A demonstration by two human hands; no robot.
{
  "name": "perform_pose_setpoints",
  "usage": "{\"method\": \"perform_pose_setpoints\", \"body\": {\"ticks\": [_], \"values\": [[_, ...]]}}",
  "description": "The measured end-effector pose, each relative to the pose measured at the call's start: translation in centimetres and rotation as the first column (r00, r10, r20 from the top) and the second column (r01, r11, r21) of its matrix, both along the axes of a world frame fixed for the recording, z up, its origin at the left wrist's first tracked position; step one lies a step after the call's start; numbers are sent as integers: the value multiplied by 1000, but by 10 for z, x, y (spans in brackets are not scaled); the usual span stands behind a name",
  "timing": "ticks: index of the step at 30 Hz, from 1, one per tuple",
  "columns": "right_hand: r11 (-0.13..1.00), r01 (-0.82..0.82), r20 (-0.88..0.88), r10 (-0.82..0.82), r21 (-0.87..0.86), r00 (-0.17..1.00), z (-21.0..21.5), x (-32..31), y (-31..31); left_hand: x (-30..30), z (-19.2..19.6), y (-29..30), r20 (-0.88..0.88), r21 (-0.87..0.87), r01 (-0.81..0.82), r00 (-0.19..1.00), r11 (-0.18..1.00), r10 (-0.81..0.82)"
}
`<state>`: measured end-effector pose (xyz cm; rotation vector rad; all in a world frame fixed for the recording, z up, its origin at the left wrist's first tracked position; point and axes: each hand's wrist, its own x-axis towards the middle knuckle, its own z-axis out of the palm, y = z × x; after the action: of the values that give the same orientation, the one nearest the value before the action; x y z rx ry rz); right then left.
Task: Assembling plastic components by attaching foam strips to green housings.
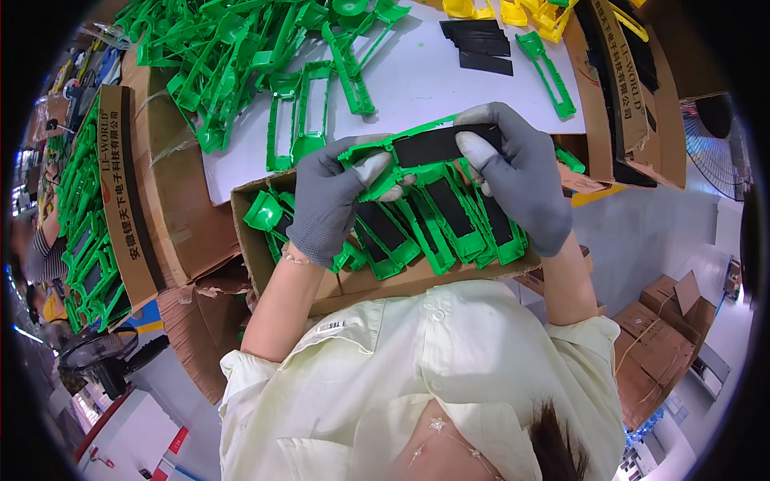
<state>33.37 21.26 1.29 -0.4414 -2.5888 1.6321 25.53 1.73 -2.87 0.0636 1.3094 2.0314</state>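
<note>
Both hands wear grey gloves with whitish fingertips. My left hand (327, 200) is closed round one end of a green plastic frame (371, 150), its thumb lying on the near face. A flat black strip (433, 147) lies along the frame's long opening. At the other end my right hand (521, 180) pinches the strip, thumb on top and fingers behind, partly hiding that end. Just below the hands is an open cardboard box (353, 284) holding several green frames (449, 210) with black strips in them.
On the white tabletop (409, 88) lie a heap of green frames (241, 56), a stack of black strips (480, 48), a lone green frame (547, 74) and yellow plastic parts (533, 16). Cardboard boxes flank the table, the left box (132, 200) beside more green frames. Fans stand on both sides.
</note>
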Motion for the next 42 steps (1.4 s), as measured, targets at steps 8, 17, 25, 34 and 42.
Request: {"method": "perform_pose_setpoints", "body": {"ticks": [8,17,25,34,42], "values": [[997,55,-142,-47,57,989,-11,6,-7,5,-2,3,84,35,-16,996,999,13],[999,0,-57,2,41,998,-15,4,1,10,4,10,8,-78,14,1000,997,-13],[839,181,8,-215,514,977,4,15,-5,11,19,9,-62,-197,55,996,979,-68],[994,-22,57,16,104,998,-34,67,-11,24,9,-12,-50,-328,298,942,896,-332],[892,16,334,-185,451,924,-39,104,-27,17,-9,20,-629,-574,22,628,818,-458]]}}
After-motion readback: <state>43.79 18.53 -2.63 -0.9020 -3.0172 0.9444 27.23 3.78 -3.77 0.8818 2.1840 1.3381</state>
